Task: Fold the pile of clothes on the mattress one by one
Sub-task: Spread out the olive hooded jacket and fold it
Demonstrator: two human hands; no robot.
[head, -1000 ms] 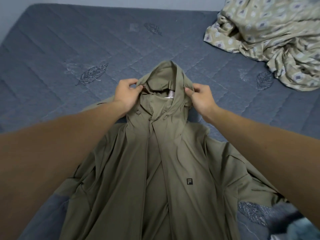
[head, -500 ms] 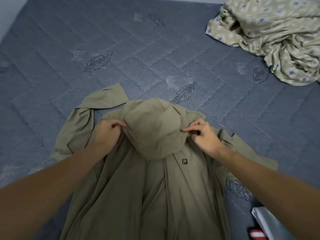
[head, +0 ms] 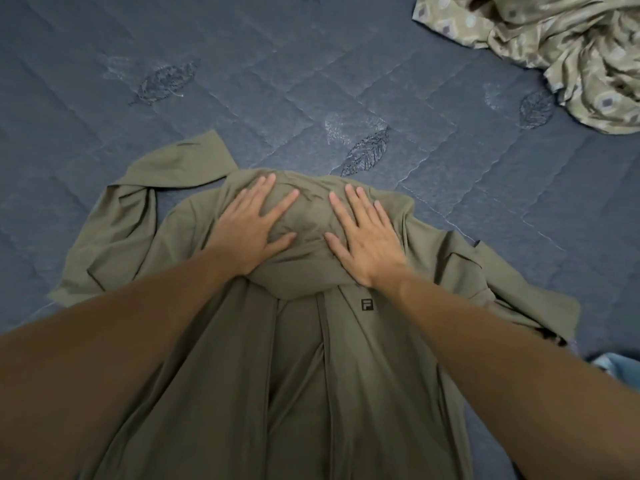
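An olive green hooded jacket [head: 346, 375] lies front side up on the dark blue quilted mattress [head: 242, 64], with its lower part toward the person and its collar end farther away. The hood [head: 304, 244] is folded down over the chest of the jacket, and its tip reaches to just above the small black logo [head: 367, 304] on the right chest panel. The left hand [head: 252, 230] lies flat on the left half of the hood, and its fingers [head: 265, 188] are straight and spread wide, holding nothing. The right hand [head: 367, 237] lies flat on the right half of the hood in the same way, with fingers wide and straight, and both palms press on the fabric. The two hands are near each other but apart, with wrinkled hood fabric between them. The left sleeve [head: 138, 206] of the jacket is bent and folded on the mattress, and the right sleeve [head: 502, 278] spreads out to the right. A beige patterned sheet [head: 554, 46] lies crumpled at the far right corner, well apart from the jacket. A piece of light blue cloth [head: 613, 367] shows at the right edge, beside the right forearm.
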